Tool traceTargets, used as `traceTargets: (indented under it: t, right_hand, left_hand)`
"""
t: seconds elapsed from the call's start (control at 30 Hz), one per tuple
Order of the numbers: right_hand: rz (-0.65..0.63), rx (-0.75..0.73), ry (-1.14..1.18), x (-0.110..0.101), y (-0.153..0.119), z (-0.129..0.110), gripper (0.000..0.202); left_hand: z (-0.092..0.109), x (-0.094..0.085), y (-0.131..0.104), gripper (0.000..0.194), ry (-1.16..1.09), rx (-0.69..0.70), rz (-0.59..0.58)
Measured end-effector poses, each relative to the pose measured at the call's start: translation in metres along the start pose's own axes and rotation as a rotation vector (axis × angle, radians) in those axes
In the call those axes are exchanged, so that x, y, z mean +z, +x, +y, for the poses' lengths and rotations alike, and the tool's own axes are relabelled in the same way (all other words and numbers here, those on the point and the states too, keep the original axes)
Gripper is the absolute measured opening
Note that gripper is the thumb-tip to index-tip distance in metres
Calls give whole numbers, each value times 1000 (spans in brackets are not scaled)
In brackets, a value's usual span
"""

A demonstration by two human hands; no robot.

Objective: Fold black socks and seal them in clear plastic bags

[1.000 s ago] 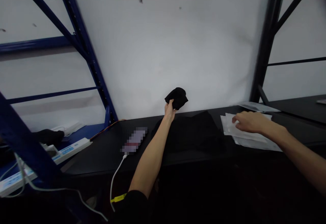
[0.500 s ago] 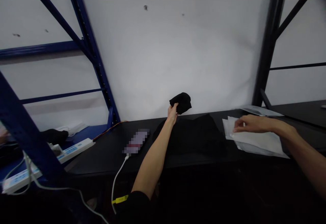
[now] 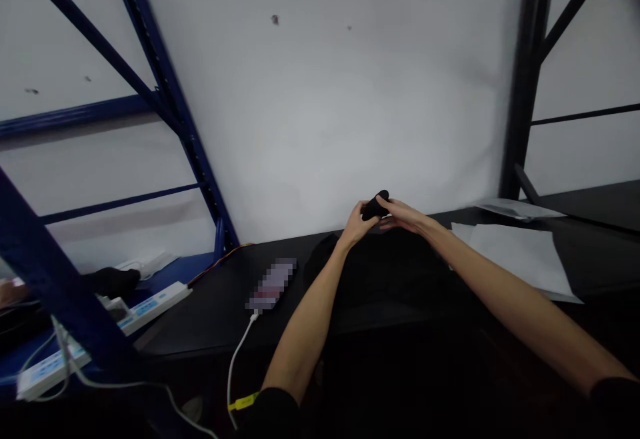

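A small bundle of black cloth (image 3: pixel 374 207) is held up above the back of the dark table, close to the white wall. It looks folded or rolled; its exact kind cannot be made out. My left hand (image 3: pixel 356 227) grips its lower left end between thumb and fingers. My right hand (image 3: pixel 404 215) is closed on its right side, thumb on top and fingers below. Beneath both hands a larger heap of black fabric (image 3: pixel 385 272) lies on the table, hard to tell from the dark surface.
White plastic bags (image 3: pixel 520 256) lie on the right of the table (image 3: pixel 210 319), with another clear bag (image 3: pixel 517 209) behind. On the left are a phone (image 3: pixel 273 284) on a white cable and a power strip (image 3: pixel 150 306). Blue rack posts (image 3: pixel 170 92) stand left; a black post (image 3: pixel 520 92) stands right.
My right hand has left the white bags and come left to the black cloth, taking hold of it. The cloth now looks narrower and more compact. My left hand keeps its grip.
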State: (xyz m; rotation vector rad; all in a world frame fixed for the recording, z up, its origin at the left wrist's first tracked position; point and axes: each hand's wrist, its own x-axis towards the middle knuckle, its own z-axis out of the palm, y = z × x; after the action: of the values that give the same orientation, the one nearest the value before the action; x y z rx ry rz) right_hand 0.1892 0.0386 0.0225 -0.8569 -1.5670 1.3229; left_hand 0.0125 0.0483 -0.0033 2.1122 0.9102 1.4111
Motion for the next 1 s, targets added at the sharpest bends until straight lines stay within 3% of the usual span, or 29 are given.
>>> traceTargets:
  t: [0.17, 0.23, 0.37, 0.5, 0.63, 0.7, 0.8, 0.9, 1.0]
  right_hand:
    - [-32, -4, -36, -21, -2, 24, 51]
    - [-59, 0, -35, -26, -2, 27, 51]
    - [-54, 13, -17, -29, 3, 32, 49]
    - [23, 37, -77, -34, 10, 34, 27]
    - [123, 37, -148, -43, 12, 31, 19]
    - [170, 45, -183, -47, 11, 29, 17]
    - [212, 72, -239, -50, 8, 29, 13]
    - [179, 109, -308, -49, 4, 30, 15]
    - [173, 117, -374, -48, 2, 31, 14]
  left_hand:
    - [-4, 0, -5, 68, -64, -152, -211]
    - [-4, 0, -4, 72, -86, -197, -228]
    - [0, 1, 1, 56, -66, -197, -114]
    - [1, 2, 8, 41, 85, -229, 109]
    - [-3, -4, 10, 33, 277, -455, 315]
    - [-5, -8, 9, 34, 335, -553, 355]
    - [-7, -10, 4, 35, 401, -593, 378]
    - [-6, -6, -2, 35, 601, -501, 273]
    - [-4, 5, -6, 37, 768, -371, -23]
